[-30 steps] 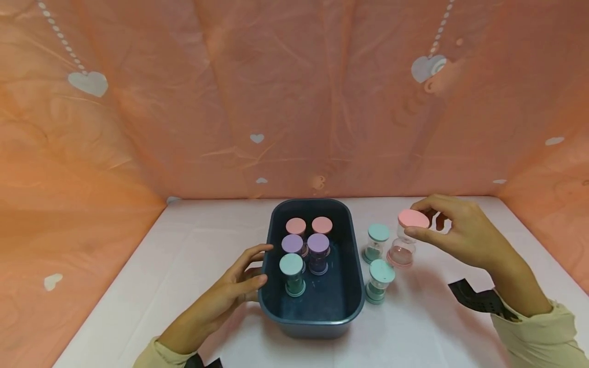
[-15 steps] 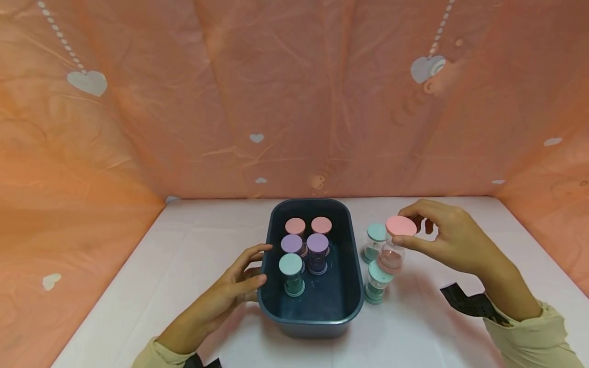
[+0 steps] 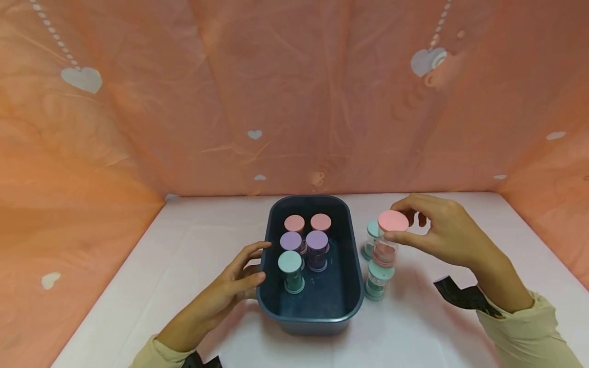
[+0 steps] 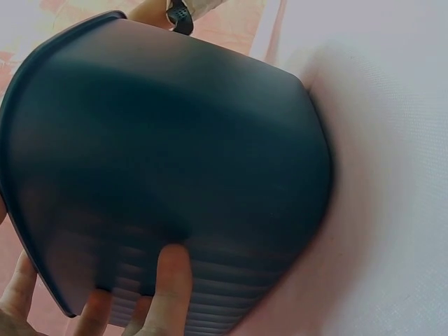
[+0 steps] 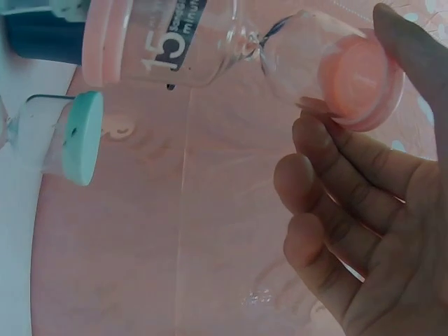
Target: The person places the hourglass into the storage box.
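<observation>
My right hand [image 3: 437,230] pinches the pink cap of a sand timer [image 5: 210,42] between thumb and fingers. The timer is clear with pink ends and a "15" printed on it. In the head view it hangs upright, overlapping two teal-capped sand timers: the front one [image 3: 379,278] and the back one [image 3: 369,244], partly hidden. My left hand [image 3: 239,273] rests extended fingers and thumb against the left outer wall of a dark blue bin [image 4: 161,140]. Inside stand two pink-capped timers [image 3: 320,222], two purple-capped timers [image 3: 317,240] and one teal-capped timer [image 3: 290,262].
The bin's right rim [image 3: 355,255] lies just left of the teal timers. White cloth [image 3: 207,220] covers the table. Behind it rises an orange-pink sheet [image 3: 299,102] with pale hearts, which also closes off both sides.
My right hand has lifted the pink timer off the table and carried it left, toward the teal timers and bin. The left hand stays at the bin's side.
</observation>
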`<act>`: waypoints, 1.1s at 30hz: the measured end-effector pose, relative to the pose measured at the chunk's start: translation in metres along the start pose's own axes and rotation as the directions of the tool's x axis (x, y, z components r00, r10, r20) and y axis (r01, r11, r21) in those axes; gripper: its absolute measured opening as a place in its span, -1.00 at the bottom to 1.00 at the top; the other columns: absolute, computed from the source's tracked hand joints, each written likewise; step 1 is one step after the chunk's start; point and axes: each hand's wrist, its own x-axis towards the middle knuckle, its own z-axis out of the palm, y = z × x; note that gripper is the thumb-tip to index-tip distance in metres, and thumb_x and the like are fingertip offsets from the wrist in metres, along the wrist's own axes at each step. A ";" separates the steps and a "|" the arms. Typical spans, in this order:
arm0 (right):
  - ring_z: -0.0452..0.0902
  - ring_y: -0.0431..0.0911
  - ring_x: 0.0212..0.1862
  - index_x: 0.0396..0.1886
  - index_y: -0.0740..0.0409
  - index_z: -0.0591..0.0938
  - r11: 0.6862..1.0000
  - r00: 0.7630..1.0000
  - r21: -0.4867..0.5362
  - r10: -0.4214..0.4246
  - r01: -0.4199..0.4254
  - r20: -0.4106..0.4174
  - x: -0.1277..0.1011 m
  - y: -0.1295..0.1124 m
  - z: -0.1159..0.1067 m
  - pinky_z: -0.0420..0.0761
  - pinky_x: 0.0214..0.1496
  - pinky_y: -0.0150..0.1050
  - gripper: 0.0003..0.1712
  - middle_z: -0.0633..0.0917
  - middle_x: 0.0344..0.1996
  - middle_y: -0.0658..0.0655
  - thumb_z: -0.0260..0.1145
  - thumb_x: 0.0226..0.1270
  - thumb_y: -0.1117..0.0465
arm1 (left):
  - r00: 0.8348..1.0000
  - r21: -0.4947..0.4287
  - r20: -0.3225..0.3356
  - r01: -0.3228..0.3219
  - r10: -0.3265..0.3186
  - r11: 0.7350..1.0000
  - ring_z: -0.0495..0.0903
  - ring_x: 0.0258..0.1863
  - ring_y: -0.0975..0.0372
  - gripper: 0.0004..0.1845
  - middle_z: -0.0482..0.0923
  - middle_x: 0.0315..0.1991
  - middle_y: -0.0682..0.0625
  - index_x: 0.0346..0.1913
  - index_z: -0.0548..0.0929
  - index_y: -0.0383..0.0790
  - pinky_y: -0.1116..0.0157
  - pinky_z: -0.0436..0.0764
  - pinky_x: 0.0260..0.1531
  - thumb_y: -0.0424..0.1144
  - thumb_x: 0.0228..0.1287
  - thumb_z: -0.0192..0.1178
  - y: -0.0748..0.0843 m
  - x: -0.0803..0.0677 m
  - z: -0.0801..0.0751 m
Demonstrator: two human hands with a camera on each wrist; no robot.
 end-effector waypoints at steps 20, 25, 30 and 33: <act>0.43 -0.43 -0.31 -0.17 -0.10 0.68 0.993 0.997 0.116 0.004 0.005 -0.081 0.018 -0.027 0.004 0.43 -0.31 -0.51 -0.59 0.58 -0.38 -0.29 0.62 -0.06 0.23 | 1.000 -0.003 0.001 0.011 -0.011 1.000 0.19 0.40 -0.12 -0.38 0.03 0.49 -0.19 0.50 0.14 0.08 0.07 0.50 0.20 -0.19 0.47 0.07 0.002 -0.001 -0.004; 0.43 -0.41 -0.29 -0.15 -0.10 0.68 0.991 0.996 0.132 -0.022 0.033 -0.085 0.022 -0.035 0.008 0.43 -0.31 -0.50 -0.58 0.58 -0.36 -0.28 0.62 -0.05 0.22 | 1.000 -0.007 0.012 0.012 -0.012 1.000 0.21 0.39 -0.09 -0.38 0.04 0.49 -0.19 0.50 0.15 0.09 0.08 0.50 0.19 -0.18 0.46 0.08 0.001 0.000 -0.003; 0.44 -0.41 -0.29 -0.13 -0.18 0.67 0.985 0.998 0.160 -0.064 0.067 -0.019 0.037 -0.047 0.019 0.46 -0.30 -0.45 -0.58 0.57 -0.37 -0.30 0.62 -0.03 0.05 | 1.000 -0.031 0.029 -0.007 0.008 1.000 0.25 0.35 -0.01 -0.39 0.02 0.48 -0.17 0.50 0.15 0.07 0.12 0.54 0.16 -0.19 0.47 0.08 -0.001 0.001 -0.002; 0.46 -0.39 -0.30 -0.13 -0.20 0.67 0.982 0.998 0.178 -0.064 0.060 0.020 0.044 -0.053 0.025 0.50 -0.31 -0.40 -0.57 0.56 -0.39 -0.31 0.62 -0.03 -0.03 | 0.999 -0.028 0.030 -0.016 0.017 0.999 0.27 0.34 0.01 -0.39 0.03 0.47 -0.17 0.49 0.15 0.06 0.12 0.55 0.15 -0.19 0.47 0.09 -0.001 0.001 -0.003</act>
